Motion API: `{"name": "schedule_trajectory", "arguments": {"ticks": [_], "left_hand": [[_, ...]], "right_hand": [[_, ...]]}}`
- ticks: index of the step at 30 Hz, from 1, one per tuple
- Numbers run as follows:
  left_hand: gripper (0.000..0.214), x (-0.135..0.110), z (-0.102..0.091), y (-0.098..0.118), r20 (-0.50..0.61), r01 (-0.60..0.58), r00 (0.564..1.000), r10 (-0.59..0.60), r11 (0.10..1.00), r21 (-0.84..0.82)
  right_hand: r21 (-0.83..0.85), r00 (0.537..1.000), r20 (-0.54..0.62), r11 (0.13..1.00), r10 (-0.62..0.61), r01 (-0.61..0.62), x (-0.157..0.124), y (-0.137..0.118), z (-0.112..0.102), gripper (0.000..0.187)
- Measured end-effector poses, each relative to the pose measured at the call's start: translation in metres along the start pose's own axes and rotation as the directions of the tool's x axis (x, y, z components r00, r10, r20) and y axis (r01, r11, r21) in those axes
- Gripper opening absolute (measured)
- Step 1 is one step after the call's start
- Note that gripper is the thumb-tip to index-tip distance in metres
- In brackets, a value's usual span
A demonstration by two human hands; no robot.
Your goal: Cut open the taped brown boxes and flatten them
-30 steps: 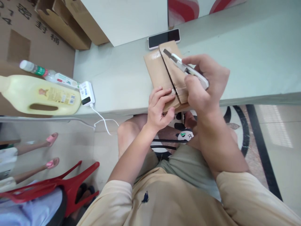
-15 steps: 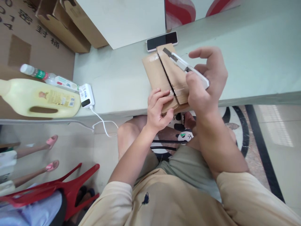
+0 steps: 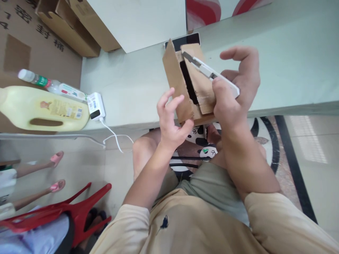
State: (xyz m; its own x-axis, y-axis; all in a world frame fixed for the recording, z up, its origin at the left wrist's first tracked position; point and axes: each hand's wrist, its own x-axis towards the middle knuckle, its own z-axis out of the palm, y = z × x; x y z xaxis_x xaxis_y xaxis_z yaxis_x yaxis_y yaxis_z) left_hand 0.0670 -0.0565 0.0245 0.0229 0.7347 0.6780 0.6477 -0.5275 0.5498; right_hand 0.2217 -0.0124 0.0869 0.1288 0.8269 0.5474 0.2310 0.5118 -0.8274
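Looks like the box (image 3: 198, 90) is getting opened, sitting at the table's (image 3: 127, 88) near edge, 1 flap (image 3: 174, 76) tilting up. Left hand (image 3: 171, 123) is spreading loose fingers by it; right hand (image 3: 245, 91) is gripping a cutter (image 3: 209, 73). Other flap (image 3: 206, 93)'s probably needing folding back next.

At one o'clock, the cardboard box (image 3: 198, 79) shows only darkness in its gap, and it covers part of the phone (image 3: 189, 38). At two o'clock, the right hand (image 3: 247, 83) hides some of the cutter (image 3: 205, 68). At nine o'clock, the picture's edge cuts the yellow jug (image 3: 19, 107); its label (image 3: 65, 107) is too small to read. At eight, the red chair (image 3: 82, 208) is also cut.
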Motion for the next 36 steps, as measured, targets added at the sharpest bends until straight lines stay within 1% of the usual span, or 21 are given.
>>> {"name": "schedule_trajectory", "arguments": {"ticks": [3,5,8,10,12,14,17,19,21,22,23,24,25,28,30,33,34,35,36], "left_hand": [[0.053,0.002,0.003,-0.003,-0.024,0.102,0.994,-0.104,0.993,-0.050],[0.049,0.002,0.003,-0.009,-0.068,0.148,0.986,-0.152,0.987,-0.057],[0.042,0.001,-0.001,-0.023,-0.150,0.202,0.966,-0.209,0.977,-0.066],[0.037,0.000,-0.008,-0.037,-0.216,0.247,0.941,-0.261,0.965,-0.086],[0.034,-0.002,-0.019,-0.051,-0.292,0.319,0.894,-0.341,0.940,-0.121],[0.035,-0.005,-0.032,-0.065,-0.363,0.406,0.825,-0.432,0.901,-0.150],[0.043,-0.012,-0.051,-0.082,-0.399,0.528,0.735,-0.549,0.832,-0.171],[0.045,-0.016,-0.061,-0.088,-0.392,0.619,0.659,-0.642,0.759,-0.201],[0.042,-0.020,-0.067,-0.091,-0.393,0.692,0.576,-0.717,0.683,-0.232],[0.040,-0.021,-0.068,-0.091,-0.401,0.714,0.544,-0.737,0.658,-0.240],[0.037,-0.023,-0.068,-0.091,-0.416,0.725,0.521,-0.746,0.643,-0.245],[0.034,-0.024,-0.068,-0.090,-0.427,0.730,0.505,-0.750,0.635,-0.253],[0.030,-0.026,-0.067,-0.090,-0.424,0.731,0.491,-0.761,0.624,-0.275],[0.019,-0.030,-0.063,-0.089,-0.343,0.723,0.443,-0.828,0.556,-0.410],[0.018,-0.031,-0.062,-0.089,-0.305,0.717,0.410,-0.860,0.510,-0.475],[0.019,-0.033,-0.061,-0.093,-0.327,0.716,0.368,-0.871,0.490,-0.498],[0.021,-0.034,-0.061,-0.094,-0.334,0.713,0.358,-0.872,0.486,-0.505],[0.023,-0.034,-0.061,-0.096,-0.339,0.705,0.359,-0.869,0.491,-0.511],[0.024,-0.035,-0.061,-0.097,-0.338,0.701,0.382,-0.860,0.508,-0.500]], "right_hand": [[-0.030,1.000,0.028,1.000,0.010,-0.009,-0.003,0.005,0.001,0.029],[-0.083,0.999,0.038,0.996,0.034,-0.030,-0.005,0.008,0.003,0.028],[-0.129,0.998,-0.015,0.990,0.061,-0.062,-0.004,0.012,0.005,0.024],[-0.150,0.997,-0.022,0.986,0.068,-0.071,-0.001,0.016,0.004,0.026],[-0.209,0.995,0.034,0.974,0.093,-0.084,0.003,0.022,0.001,0.032],[-0.302,0.985,0.097,0.947,0.144,-0.109,0.005,0.031,-0.003,0.035],[-0.444,0.954,0.184,0.886,0.237,-0.135,0.004,0.047,-0.005,0.040],[-0.542,0.914,0.237,0.825,0.329,-0.157,0.001,0.057,-0.003,0.045],[-0.641,0.856,0.261,0.743,0.447,-0.192,-0.002,0.064,0.000,0.050],[-0.682,0.823,0.266,0.702,0.502,-0.207,-0.003,0.065,0.002,0.052],[-0.712,0.793,0.274,0.669,0.544,-0.214,-0.004,0.066,0.004,0.054],[-0.729,0.770,0.285,0.651,0.571,-0.212,-0.005,0.065,0.005,0.057],[-0.736,0.757,0.299,0.645,0.581,-0.205,-0.005,0.064,0.007,0.058],[-0.720,0.743,0.343,0.669,0.574,-0.185,-0.006,0.062,0.008,0.061],[-0.707,0.728,0.371,0.684,0.576,-0.180,-0.007,0.061,0.007,0.062],[-0.707,0.707,0.406,0.689,0.579,-0.159,-0.009,0.063,0.005,0.062],[-0.705,0.704,0.422,0.695,0.571,-0.141,-0.010,0.064,0.005,0.062],[-0.700,0.704,0.443,0.705,0.556,-0.116,-0.010,0.065,0.005,0.061],[-0.687,0.704,0.472,0.722,0.530,-0.082,-0.012,0.066,0.006,0.060]]}}
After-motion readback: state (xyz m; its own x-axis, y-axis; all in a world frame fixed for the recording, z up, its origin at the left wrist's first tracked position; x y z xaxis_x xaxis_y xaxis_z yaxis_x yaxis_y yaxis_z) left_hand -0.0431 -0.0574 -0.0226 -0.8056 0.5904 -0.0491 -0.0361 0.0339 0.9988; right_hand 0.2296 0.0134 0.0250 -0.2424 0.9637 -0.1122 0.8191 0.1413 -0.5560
